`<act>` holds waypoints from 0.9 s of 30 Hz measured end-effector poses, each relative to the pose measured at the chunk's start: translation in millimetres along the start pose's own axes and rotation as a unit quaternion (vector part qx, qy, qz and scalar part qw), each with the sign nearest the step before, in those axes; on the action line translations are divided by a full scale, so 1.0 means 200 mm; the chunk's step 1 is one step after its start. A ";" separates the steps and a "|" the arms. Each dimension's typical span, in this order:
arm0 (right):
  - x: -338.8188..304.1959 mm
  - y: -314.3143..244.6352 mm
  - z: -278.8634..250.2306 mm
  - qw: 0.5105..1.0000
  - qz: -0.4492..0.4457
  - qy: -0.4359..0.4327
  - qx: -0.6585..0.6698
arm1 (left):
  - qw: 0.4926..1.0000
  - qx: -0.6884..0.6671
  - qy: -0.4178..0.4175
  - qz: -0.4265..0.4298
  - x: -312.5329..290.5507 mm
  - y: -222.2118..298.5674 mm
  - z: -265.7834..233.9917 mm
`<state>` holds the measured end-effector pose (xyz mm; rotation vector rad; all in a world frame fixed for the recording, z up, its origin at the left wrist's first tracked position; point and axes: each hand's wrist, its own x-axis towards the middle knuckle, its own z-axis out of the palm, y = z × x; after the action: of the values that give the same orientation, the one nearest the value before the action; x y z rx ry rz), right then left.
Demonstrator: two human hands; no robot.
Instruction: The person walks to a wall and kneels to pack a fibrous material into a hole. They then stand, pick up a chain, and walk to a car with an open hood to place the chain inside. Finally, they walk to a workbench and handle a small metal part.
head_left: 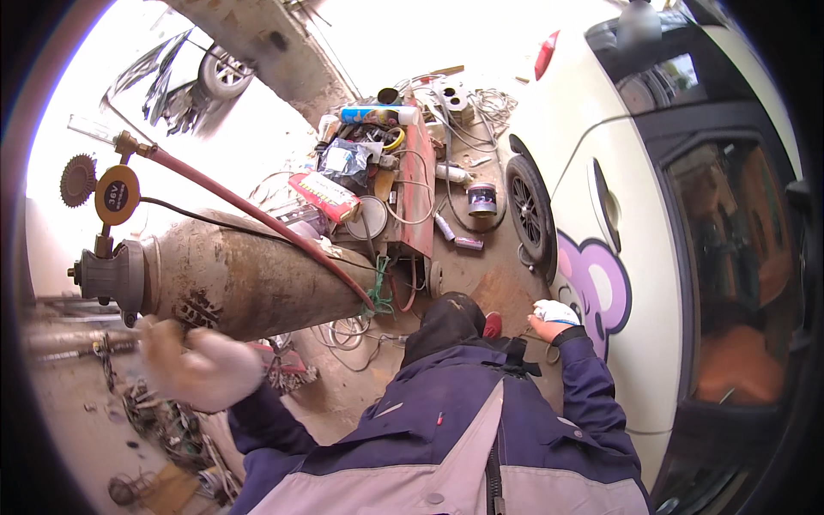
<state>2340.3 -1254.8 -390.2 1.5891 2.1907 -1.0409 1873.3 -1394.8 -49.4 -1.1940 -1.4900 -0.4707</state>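
A large weathered gas cylinder [249, 279] lies at a slant on my left, its grey valve end toward the left edge. A yellow-faced regulator gauge [117, 195] and a clear flow tube [93, 129] are fitted at the valve. From there a red hose [257, 225] runs down across the cylinder. My left hand [202, 365], in a pale glove, is just below the valve end; motion smears its fingers, and contact is unclear. Low beside the pale car [639, 343], my right hand [554, 319] wears a white glove. Its fingers look curled, their inner side hidden.
Ahead stands a red cart [418, 193] heaped with cans, bags and a red-yellow box [324, 196]. A paint tin [481, 200], small spray cans and loose cables lie on the floor near the car's wheel [530, 210]. Scrap metal [163, 421] is piled at lower left.
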 end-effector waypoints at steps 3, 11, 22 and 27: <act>0.21 0.02 -0.14 0.998 -0.036 0.021 0.038 | 0.989 -0.023 0.129 -0.066 0.13 -0.14 0.06; 0.80 -0.21 -0.31 0.984 -0.178 0.002 0.016 | 0.951 0.023 0.049 -0.305 0.10 -0.10 0.20; 1.67 -0.96 -0.59 0.954 -0.299 0.032 0.014 | 0.921 0.180 -0.037 -0.344 0.15 -0.09 0.23; 2.05 -1.62 -0.60 0.894 -0.440 0.068 -0.053 | 0.862 0.254 -0.024 -0.437 0.11 -0.06 0.21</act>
<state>1917.7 -925.4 -407.0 0.5734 3.0836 -0.9725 1844.2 -1356.8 -38.5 -0.0580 -1.9997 -0.5833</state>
